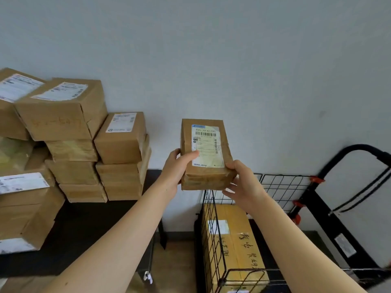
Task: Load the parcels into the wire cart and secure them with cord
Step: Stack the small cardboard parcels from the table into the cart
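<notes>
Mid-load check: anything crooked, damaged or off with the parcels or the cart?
The top box of the left stack sits skewed and tilted, overhanging the boxes beneath. The parcel in the left hand and right hand looks crumpled at its near end.

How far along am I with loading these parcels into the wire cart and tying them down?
Done: one yellow parcel already lies in the wire cart. In hand: the left hand and right hand hold a brown labelled parcel above the cart's near corner. Left: a stack of parcels waits on the black table, and nothing is tied down yet.
</notes>
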A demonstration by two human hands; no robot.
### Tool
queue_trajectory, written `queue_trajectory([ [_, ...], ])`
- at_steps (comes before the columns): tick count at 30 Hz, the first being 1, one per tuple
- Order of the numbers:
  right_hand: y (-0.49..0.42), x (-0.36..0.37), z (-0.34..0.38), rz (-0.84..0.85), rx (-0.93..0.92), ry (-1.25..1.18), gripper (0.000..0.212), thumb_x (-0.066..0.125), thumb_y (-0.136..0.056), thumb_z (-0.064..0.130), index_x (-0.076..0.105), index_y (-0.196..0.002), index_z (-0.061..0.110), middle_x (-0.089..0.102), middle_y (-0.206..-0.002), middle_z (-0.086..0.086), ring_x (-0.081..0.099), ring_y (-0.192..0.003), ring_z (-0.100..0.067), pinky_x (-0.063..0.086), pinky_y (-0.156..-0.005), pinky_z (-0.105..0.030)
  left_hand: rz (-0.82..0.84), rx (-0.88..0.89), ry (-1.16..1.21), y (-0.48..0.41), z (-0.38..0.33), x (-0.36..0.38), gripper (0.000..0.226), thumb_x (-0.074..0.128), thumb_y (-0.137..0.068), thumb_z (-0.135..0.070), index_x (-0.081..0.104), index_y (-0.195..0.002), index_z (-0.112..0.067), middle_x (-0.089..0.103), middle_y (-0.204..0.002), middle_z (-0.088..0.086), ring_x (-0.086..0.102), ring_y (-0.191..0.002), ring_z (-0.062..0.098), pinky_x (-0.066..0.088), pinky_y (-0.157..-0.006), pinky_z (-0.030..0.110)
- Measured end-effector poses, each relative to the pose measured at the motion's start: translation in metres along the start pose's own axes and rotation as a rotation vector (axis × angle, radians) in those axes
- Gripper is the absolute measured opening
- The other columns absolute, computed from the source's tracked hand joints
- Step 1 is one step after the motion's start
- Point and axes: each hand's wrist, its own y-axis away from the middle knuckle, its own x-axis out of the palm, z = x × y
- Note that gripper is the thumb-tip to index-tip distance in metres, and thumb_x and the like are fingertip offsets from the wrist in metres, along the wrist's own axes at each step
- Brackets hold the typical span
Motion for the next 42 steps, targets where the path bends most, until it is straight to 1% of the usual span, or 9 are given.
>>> queue_trajectory([
  [4,-0.004,-0.045,0.006,-0.045,-0.001,0.068,0.009,0.054,-0.089,0.024,0.059,-0.095,0.019,0.06,-0.091,-0.003,0.056,-0.088,-0.018,0.046,-0.09,-0.035,0.037,-0.004,-0.011,0.001,0.019,0.044,0.057,0.063,-0.087,-0.03,0.037,-0.137,-0.023,0.062,-0.109,-0.004,0.059,-0.084,0.006,0.042,-0.059,0.023],
  [9,-0.028,-0.11,0.012,-0.107,0.011,0.148,0.017,0.061,-0.089,0.024,0.061,-0.105,0.018,0.069,-0.103,-0.004,0.064,-0.091,-0.02,0.053,-0.08,-0.033,0.111,0.0,-0.082,-0.012,0.045,0.107,0.052,0.063,-0.087,-0.028,0.037,-0.133,-0.025,0.06,-0.118,-0.002,0.059,-0.086,0.004,0.044,-0.06,0.019],
  [15,-0.077,-0.215,0.025,-0.112,0.022,0.184,0.034,0.064,-0.087,0.017,0.058,-0.12,0.015,0.068,-0.106,-0.005,0.065,-0.09,-0.018,0.055,-0.072,-0.03,0.139,-0.066,-0.15,-0.051,0.084,0.202,0.038,0.061,-0.089,-0.02,0.05,-0.124,-0.025,0.063,-0.117,-0.005,0.061,-0.098,0.011,0.047,-0.069,0.025],
  [18,-0.111,-0.269,0.025,-0.095,0.037,0.23,0.044,0.066,-0.085,0.016,0.055,-0.127,0.016,0.067,-0.112,-0.003,0.064,-0.1,-0.019,0.055,-0.082,-0.034,0.101,-0.1,-0.19,-0.079,0.106,0.251,0.03,0.06,-0.09,-0.019,0.053,-0.118,-0.027,0.064,-0.117,-0.005,0.061,-0.102,0.013,0.05,-0.081,0.031],
  [21,-0.14,-0.314,0.021,-0.084,0.082,0.229,0.047,0.068,-0.084,0.015,0.053,-0.128,0.017,0.067,-0.112,-0.003,0.065,-0.099,-0.019,0.056,-0.081,-0.035,0.062,-0.128,-0.242,-0.104,0.127,0.293,0.033,0.059,-0.091,-0.019,0.051,-0.121,-0.029,0.062,-0.121,-0.005,0.059,-0.108,0.016,0.049,-0.091,0.036],
  [25,-0.186,-0.369,0.01,-0.092,0.142,0.239,0.052,0.069,-0.083,0.013,0.051,-0.131,0.017,0.065,-0.113,-0.003,0.064,-0.102,-0.02,0.055,-0.088,-0.039,0.028,-0.162,-0.305,-0.134,0.155,0.342,0.042,0.059,-0.091,-0.02,0.047,-0.131,-0.027,0.059,-0.123,-0.006,0.055,-0.101,0.01,0.044,-0.073,0.021],
  [33,-0.265,-0.42,-0.063,-0.125,0.287,0.266,0.05,0.067,-0.085,0.011,0.05,-0.132,0.016,0.064,-0.116,-0.003,0.062,-0.107,-0.022,0.052,-0.094,-0.043,-0.033,-0.248,-0.513,-0.194,0.233,0.375,0.044,0.057,-0.093,-0.016,0.045,-0.134,-0.019,0.057,-0.13,-0.001,0.055,-0.101,0.008,0.047,-0.051,0.008],
  [38,-0.309,-0.441,-0.122,-0.148,0.396,0.308,0.055,0.064,-0.088,0.013,0.043,-0.139,0.014,0.06,-0.126,-0.006,0.059,-0.111,-0.022,0.051,-0.095,-0.041,-0.037,-0.331,-0.566,-0.236,0.304,0.377,0.047,0.059,-0.091,-0.013,0.044,-0.136,-0.015,0.058,-0.129,0.003,0.059,-0.112,0.02,0.049,-0.057,0.012],
  [42,-0.341,-0.459,-0.17,-0.172,0.476,0.369,0.055,0.063,-0.089,0.015,0.042,-0.14,0.015,0.058,-0.129,-0.005,0.058,-0.113,-0.021,0.051,-0.094,-0.037,-0.018,-0.443,-0.594,-0.267,0.372,0.376,0.054,0.058,-0.091,-0.012,0.038,-0.141,-0.015,0.053,-0.136,0.005,0.056,-0.118,0.025,0.056,-0.082,0.029],
])
